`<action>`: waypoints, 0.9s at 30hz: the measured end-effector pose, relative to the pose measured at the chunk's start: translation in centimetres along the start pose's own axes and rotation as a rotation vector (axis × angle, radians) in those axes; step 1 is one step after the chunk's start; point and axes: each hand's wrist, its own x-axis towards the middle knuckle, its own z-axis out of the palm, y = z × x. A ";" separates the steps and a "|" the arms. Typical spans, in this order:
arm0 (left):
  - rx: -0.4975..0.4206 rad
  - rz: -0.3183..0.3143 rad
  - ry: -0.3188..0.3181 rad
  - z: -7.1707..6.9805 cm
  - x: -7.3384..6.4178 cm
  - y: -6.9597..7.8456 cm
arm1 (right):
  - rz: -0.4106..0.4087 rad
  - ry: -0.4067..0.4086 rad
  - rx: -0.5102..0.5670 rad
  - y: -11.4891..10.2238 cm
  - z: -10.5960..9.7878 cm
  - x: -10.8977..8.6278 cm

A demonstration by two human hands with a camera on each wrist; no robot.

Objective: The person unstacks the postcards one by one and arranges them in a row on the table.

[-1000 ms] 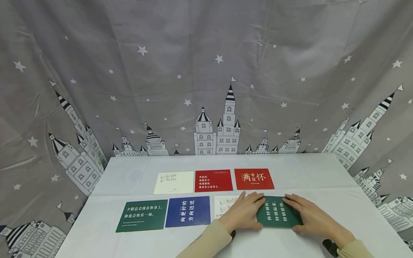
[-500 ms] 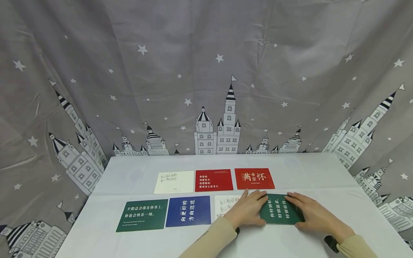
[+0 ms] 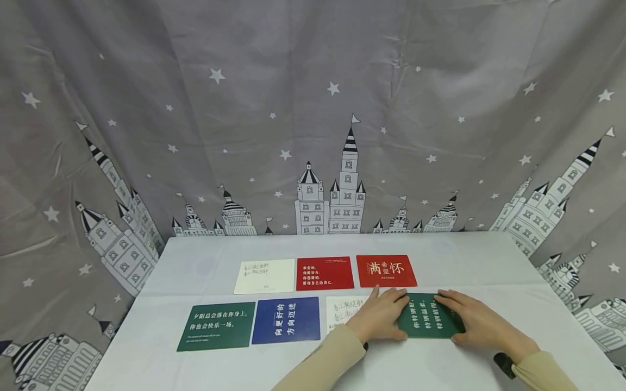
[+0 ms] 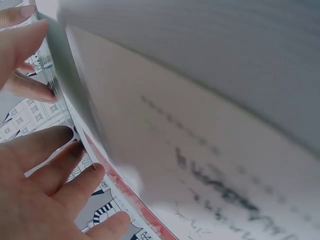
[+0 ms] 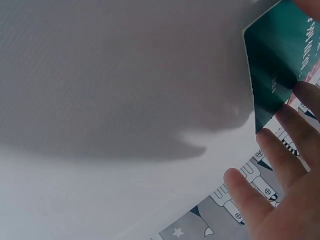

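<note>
A green card with white lettering (image 3: 424,320) lies flat at the right end of the front row, between both hands. My left hand (image 3: 379,317) touches its left side, thumb near the front corner and fingertips at the back corner. On the opposite side, my right hand (image 3: 481,323) rests its fingertips and thumb along the edge. In the right wrist view the spread fingers meet the green card (image 5: 272,65) at its border. Beneath the left wrist lies a white card with handwriting (image 3: 339,309), partly hidden; the left wrist view shows it blurred.
The front row also has a green card (image 3: 216,327) and a blue card (image 3: 286,320). Behind it lie a cream card (image 3: 264,277), a red card (image 3: 325,274) and another red card (image 3: 386,271). A grey castle-print curtain (image 3: 254,141) hangs behind the white table (image 3: 195,271).
Both hands have shifted slightly right and back, and the green card between them has slid the same way, away from the white card. The other cards stay in place.
</note>
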 end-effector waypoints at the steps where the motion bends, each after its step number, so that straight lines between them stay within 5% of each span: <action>1: 0.001 -0.004 -0.004 0.0 0.1 0.1 | -0.005 0.003 0.000 0.1 0.0 0.0; 27: 0.025 -0.053 -0.047 0.5 1.2 0.9 | 0.016 -0.068 0.051 0.7 -0.2 0.3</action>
